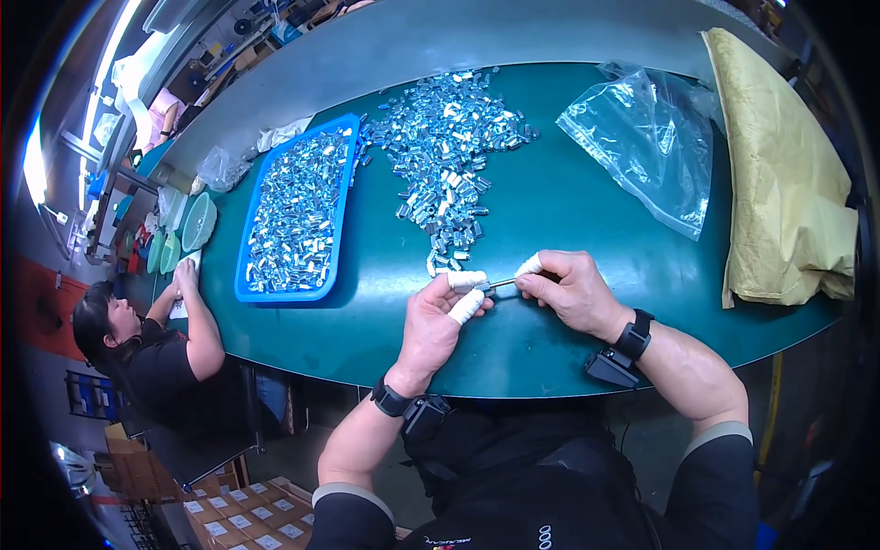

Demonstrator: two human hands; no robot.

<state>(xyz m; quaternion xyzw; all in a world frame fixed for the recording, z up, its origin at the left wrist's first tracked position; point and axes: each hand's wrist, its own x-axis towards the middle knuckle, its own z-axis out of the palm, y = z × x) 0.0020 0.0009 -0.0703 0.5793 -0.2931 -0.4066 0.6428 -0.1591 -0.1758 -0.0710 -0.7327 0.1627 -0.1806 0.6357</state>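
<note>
My left hand pinches a small shiny metal piece between thumb and forefinger, both wrapped in white tape. My right hand, its forefinger taped too, grips a thin metal rod whose far end meets that piece. Whether the rod goes inside the piece is too small to tell. Just beyond my hands, a heap of small silvery metal pieces spreads over the green tabletop and tapers toward me. On the left stands a blue tray filled with similar pieces.
A clear plastic bag lies at the far right, beside a large yellowish sack. At the left edge a co-worker sits with hands near green bowls. Cardboard boxes stand on the floor below left.
</note>
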